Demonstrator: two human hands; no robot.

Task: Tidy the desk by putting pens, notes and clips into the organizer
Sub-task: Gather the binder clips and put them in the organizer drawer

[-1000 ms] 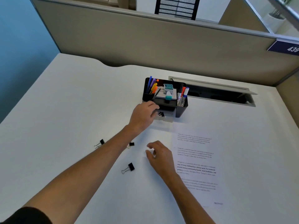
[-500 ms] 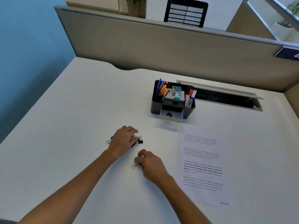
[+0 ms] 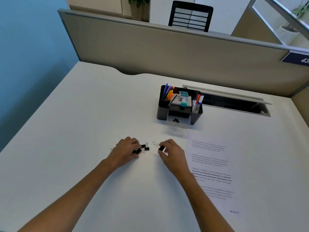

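Note:
A black desk organizer [image 3: 161, 111] stands at the back of the white desk, with coloured pens [image 3: 168, 93], markers [image 3: 198, 100] and a notepad in it. Its clear front drawer [image 3: 178, 123] is pulled out and holds a black binder clip. My left hand [image 3: 125, 150] lies curled over black binder clips [image 3: 138, 150] on the desk; one more clip [image 3: 146, 147] sits just right of its fingertips. My right hand [image 3: 172, 152] pinches a black binder clip [image 3: 161, 148] between thumb and fingers, its wire handles pointing left.
A printed sheet of paper [image 3: 212, 171] lies flat to the right of my right hand. Behind the organizer an open cable hatch [image 3: 234, 104] cuts into the desk. A grey partition [image 3: 167, 52] walls off the back edge.
My left hand came back from the organizer drawer to the clips on the desk and drew them together. My right hand picked up a clip and moved it up and right.

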